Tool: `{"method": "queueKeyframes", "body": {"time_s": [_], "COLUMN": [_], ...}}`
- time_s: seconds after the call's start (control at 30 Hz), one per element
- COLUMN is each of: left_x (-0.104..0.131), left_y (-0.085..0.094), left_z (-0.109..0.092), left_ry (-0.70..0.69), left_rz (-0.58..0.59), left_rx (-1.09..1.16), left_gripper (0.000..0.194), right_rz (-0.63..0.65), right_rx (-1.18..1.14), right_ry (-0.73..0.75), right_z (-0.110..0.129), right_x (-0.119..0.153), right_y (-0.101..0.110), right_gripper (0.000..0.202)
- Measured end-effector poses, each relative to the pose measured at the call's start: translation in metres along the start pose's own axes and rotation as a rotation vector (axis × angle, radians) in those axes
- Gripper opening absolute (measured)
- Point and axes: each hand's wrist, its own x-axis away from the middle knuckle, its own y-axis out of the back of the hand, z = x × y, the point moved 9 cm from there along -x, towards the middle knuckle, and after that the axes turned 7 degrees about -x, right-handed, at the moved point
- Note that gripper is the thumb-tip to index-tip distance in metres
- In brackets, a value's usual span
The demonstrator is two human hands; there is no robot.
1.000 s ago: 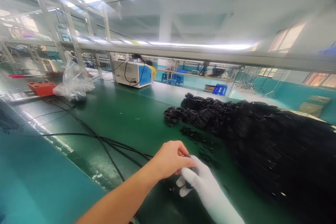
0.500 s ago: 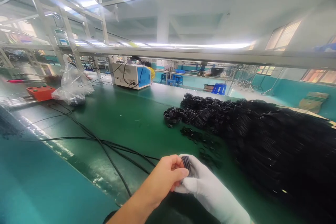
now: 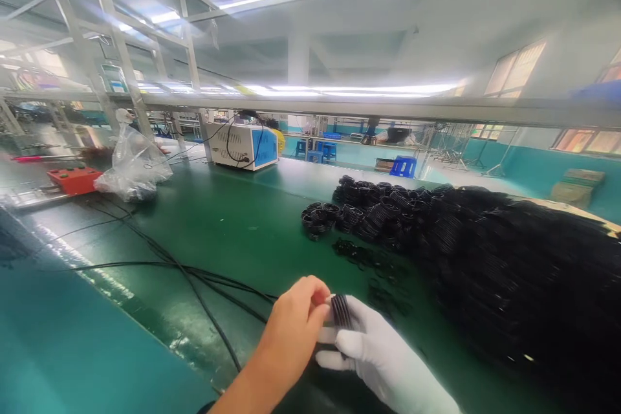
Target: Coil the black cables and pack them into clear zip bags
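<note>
Now easing the bare left hand [image 3: 292, 318] off black rings [image 3: 341, 312], bottom centre, exposing them around spread fingers of the gloved right hand [image 3: 372, 339]; cannot tell left fingers' grip.

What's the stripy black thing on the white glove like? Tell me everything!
The stripy black thing is curved, with thin ridges side by side, maybe rings or one coil. It looks rubbery. It's on the gloved right hand, apparently around its fingers, above the green table. The bare left hand is close; I can't tell whether it touches.

On bench [image 3: 252, 233], cables [image 3: 187, 270] left, coil heap [image 3: 466, 239] right, rings [image 3: 341, 312] seemingly around right hand [image 3: 376, 343]
</note>
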Motion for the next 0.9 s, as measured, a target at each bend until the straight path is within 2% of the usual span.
{"method": "queueKeyframes", "body": {"time_s": [0.07, 0.17, 0.3, 0.43, 0.53, 0.6, 0.7, 0.77, 0.9], "left_x": [0.003, 0.005, 0.004, -0.005, -0.012, -0.014, -0.015, -0.016, -0.013], "left_y": [0.008, 0.003, 0.002, 0.004, 0.009, 0.012, 0.013, 0.013, 0.006], "left_z": [-0.012, -0.016, -0.005, 0.002, 0.004, 0.005, 0.009, 0.012, 0.008], "left_ry": [-0.126, -0.223, -0.233, -0.179, -0.118, -0.082, -0.023, 0.014, 0.010], "left_rz": [-0.121, -0.193, -0.323, -0.327, -0.297, -0.277, -0.203, -0.088, 0.247], "left_rx": [-0.137, -0.185, -0.104, -0.094, -0.075, -0.077, -0.084, 0.018, 0.359], "left_gripper": [0.027, 0.037, 0.034, 0.032, 0.026, 0.023, 0.017, 0.016, 0.030], "right_rz": [0.009, 0.048, 0.024, 0.069, 0.096, 0.062, 0.050, 0.066, 0.103], "right_rx": [0.024, 0.030, -0.023, -0.083, -0.177, -0.217, -0.230, -0.293, -0.456], "right_ry": [-0.006, 0.004, -0.008, -0.013, -0.049, -0.059, -0.009, -0.020, -0.145], "right_z": [-0.001, -0.004, -0.013, -0.008, -0.004, -0.005, -0.005, -0.008, -0.020], "right_x": [0.001, 0.001, -0.004, -0.002, 0.001, 0.002, 0.000, -0.001, -0.002], "right_y": [-0.001, -0.004, 0.001, -0.008, -0.017, -0.014, -0.008, -0.005, -0.006], "right_gripper": [0.050, 0.052, 0.059, 0.049, 0.048, 0.049, 0.036, 0.032, 0.044]}}
